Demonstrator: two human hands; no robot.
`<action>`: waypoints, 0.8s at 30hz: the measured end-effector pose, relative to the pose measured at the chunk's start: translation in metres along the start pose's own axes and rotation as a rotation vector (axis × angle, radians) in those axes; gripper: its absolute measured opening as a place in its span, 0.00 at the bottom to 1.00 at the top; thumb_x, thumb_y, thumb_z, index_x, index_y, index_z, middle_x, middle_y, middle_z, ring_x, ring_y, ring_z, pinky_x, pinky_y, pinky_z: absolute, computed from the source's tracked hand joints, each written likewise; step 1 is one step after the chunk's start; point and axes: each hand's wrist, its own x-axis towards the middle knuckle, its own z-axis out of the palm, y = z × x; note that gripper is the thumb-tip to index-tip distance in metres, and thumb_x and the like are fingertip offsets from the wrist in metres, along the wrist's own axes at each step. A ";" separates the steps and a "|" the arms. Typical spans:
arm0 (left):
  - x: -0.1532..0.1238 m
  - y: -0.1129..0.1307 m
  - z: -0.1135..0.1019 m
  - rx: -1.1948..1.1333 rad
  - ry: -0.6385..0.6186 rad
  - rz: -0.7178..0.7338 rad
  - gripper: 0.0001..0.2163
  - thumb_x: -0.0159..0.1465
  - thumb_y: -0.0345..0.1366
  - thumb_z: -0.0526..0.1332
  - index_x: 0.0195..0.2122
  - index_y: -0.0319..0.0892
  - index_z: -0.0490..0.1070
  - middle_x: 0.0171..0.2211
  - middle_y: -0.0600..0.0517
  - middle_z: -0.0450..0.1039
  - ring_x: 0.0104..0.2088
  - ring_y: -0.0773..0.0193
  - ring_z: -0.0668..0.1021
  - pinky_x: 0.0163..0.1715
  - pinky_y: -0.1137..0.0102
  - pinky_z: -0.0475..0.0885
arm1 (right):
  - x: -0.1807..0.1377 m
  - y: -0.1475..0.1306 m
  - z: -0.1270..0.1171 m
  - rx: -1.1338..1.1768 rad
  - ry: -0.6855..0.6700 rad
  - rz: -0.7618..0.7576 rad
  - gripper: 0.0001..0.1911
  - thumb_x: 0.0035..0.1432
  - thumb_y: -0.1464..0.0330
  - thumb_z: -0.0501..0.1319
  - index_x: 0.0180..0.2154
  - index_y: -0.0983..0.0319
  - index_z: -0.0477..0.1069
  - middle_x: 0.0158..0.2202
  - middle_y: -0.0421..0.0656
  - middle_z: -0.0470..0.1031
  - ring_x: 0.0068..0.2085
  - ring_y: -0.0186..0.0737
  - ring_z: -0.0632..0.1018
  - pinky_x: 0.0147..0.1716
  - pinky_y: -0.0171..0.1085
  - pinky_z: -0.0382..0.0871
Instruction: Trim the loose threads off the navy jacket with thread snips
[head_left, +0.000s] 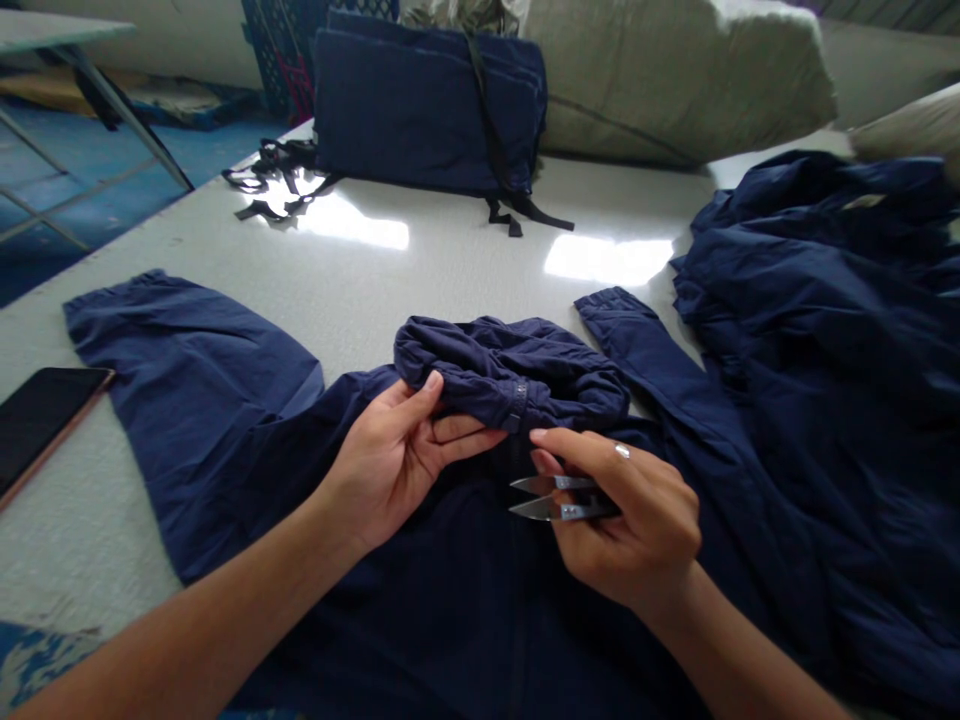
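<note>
A navy blue jacket (225,440) lies spread on the white table (360,270), with its hood or collar (517,375) bunched up in the middle. My left hand (397,455) pinches the bunched fabric between thumb and fingers. My right hand (622,515) grips small metal thread snips (551,497), whose blades are apart and point left, just below the bunched fabric. A ring shows on one finger of that hand.
A pile of navy garments (825,330) lies at the right. A tied stack of folded navy cloth (427,100) sits at the table's far edge, with black straps (274,180) beside it. A dark phone (37,415) rests at the left edge. Pale sacks (675,80) stand behind.
</note>
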 end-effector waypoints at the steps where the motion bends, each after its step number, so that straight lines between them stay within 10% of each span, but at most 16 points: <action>1: 0.000 0.000 0.000 -0.008 -0.005 0.002 0.16 0.77 0.28 0.50 0.39 0.35 0.78 0.34 0.46 0.86 0.34 0.58 0.89 0.40 0.60 0.87 | 0.000 0.000 0.000 -0.003 0.001 0.003 0.14 0.61 0.79 0.64 0.46 0.60 0.75 0.31 0.39 0.83 0.26 0.35 0.82 0.28 0.34 0.73; 24: -0.003 0.001 -0.003 0.058 -0.068 0.028 0.10 0.74 0.27 0.57 0.41 0.35 0.79 0.36 0.45 0.87 0.36 0.59 0.89 0.40 0.64 0.87 | -0.001 -0.001 0.000 0.010 0.011 0.035 0.12 0.61 0.77 0.66 0.45 0.58 0.75 0.33 0.38 0.84 0.25 0.33 0.82 0.29 0.31 0.76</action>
